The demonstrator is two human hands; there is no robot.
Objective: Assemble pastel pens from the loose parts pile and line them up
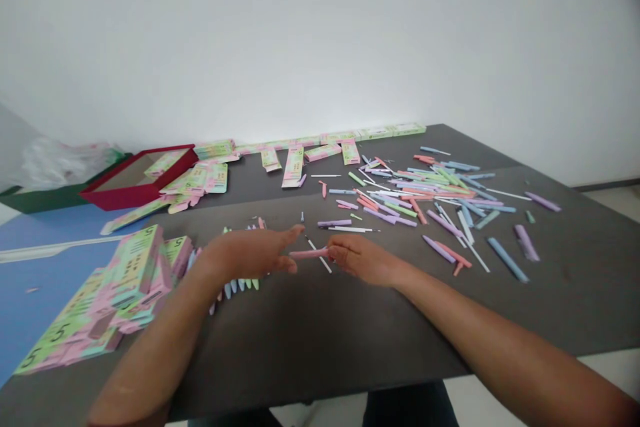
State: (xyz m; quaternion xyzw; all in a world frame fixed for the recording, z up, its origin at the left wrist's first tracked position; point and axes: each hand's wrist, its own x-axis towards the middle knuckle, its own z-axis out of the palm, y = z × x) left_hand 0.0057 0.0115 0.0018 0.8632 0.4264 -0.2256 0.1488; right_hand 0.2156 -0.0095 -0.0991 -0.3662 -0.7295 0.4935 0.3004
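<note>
Both hands meet over the dark grey table [325, 333]. My right hand [363, 259] pinches one end of a pink pen [309, 254] that lies level between the hands. My left hand [247, 252] has its fingers stretched toward the pen's other end, thumb just under it; whether it touches the pen is unclear. Behind the left hand lies a row of pastel pens [240, 283], mostly hidden by the hand. A thin white refill [320, 257] lies on the table under the pink pen.
Many loose pastel pen barrels, caps and white refills [430, 197] are scattered right of centre. Stacks of flat pink-green cartons [115, 287] sit at the left, more along the far edge [320, 147]. A red box [135, 177] and a plastic bag [55, 160] stand far left.
</note>
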